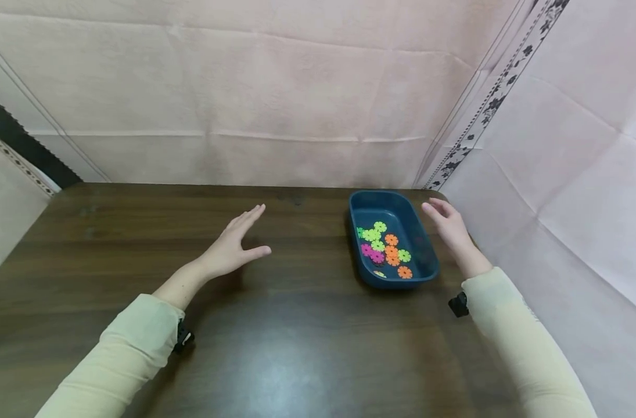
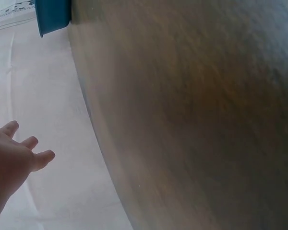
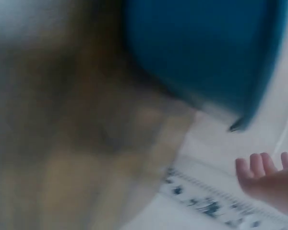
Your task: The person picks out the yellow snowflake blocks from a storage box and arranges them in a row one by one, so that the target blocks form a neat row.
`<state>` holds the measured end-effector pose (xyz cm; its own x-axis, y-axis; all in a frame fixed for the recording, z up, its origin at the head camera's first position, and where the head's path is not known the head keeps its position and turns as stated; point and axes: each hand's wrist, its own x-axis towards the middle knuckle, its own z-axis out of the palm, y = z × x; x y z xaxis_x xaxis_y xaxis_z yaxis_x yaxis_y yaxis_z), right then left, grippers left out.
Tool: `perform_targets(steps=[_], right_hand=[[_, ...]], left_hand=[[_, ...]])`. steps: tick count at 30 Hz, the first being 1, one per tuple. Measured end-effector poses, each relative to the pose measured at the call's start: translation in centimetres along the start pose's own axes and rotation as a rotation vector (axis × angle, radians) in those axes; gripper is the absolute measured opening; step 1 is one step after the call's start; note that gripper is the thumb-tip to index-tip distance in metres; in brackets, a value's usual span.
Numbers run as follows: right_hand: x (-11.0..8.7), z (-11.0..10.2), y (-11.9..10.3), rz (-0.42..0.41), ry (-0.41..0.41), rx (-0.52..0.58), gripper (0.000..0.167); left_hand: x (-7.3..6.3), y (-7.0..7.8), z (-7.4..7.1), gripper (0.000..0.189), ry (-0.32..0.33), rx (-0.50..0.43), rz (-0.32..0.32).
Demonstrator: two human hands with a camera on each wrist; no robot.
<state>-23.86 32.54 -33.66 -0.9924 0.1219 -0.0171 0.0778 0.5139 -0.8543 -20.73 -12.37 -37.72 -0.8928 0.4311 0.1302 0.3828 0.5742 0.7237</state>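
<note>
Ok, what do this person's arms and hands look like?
The left sleeve and right sleeve are pale cream, with faintly greenish cuffs. A small black device shows at each cuff. The left hand and right hand wear no gloves.

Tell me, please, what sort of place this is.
It looks like a screened-off tabletop workspace, probably indoors: pale creased sheets hang behind and beside a brown wood-look table, where a blue tray holds small flower-shaped pieces.
</note>
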Motion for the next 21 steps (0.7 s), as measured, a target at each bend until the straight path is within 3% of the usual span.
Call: perform_targets(steps=[5,8,13,21], right_hand=[[0.5,0.1,2.0,0.122,-0.030,0.270,0.075],[0.4,0.3,2.8,0.177,-0.052,0.341,0.072],[0.4,0.6,3.7,0.234,-0.065,0.365,0.072],[0.2,1.3,5.3,0.304,-0.040,0.269,0.064]], left_hand=[[0.2,0.0,0.3,0.087,-0.007,-0.029,-0.002],[0.4,0.0,0.4,0.085,-0.011,-0.049,-0.007],[0.7,0.5,0.6,0.080,-0.013,-0.096,-0.014],[1.8,2.0,1.5,0.077,-0.009,-0.141,0.028]])
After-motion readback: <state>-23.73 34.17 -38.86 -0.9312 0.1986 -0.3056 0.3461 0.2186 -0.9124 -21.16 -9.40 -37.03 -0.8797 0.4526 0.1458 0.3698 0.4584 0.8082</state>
